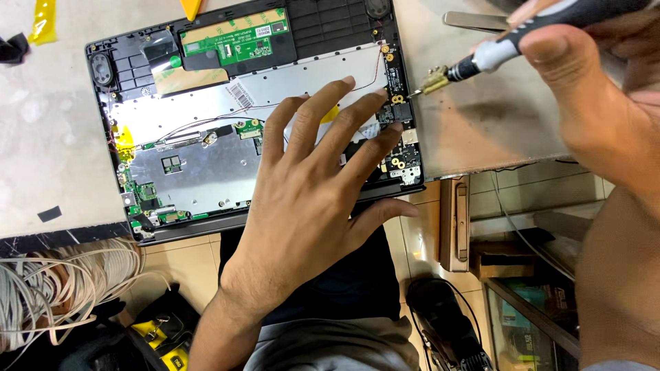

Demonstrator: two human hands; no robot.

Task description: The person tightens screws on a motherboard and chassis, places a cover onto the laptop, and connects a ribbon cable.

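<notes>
An opened laptop [206,158] lies on a grey worktable [481,130] with its bottom cover off, showing green circuit boards, a silver metal plate and thin wires. My left hand [316,178] rests flat on the laptop's right half, fingers spread, fingertips near a small black board at the right edge. My right hand [598,89] grips a screwdriver [481,58] with a black and grey handle and a brass collar. Its tip touches the small board [399,103] near the laptop's right edge.
Metal tweezers [474,20] lie on the table at top right. A coil of white cable [62,288] sits at lower left below the table edge. A black and yellow tool [165,336], a tiled floor and boxes [522,316] lie below.
</notes>
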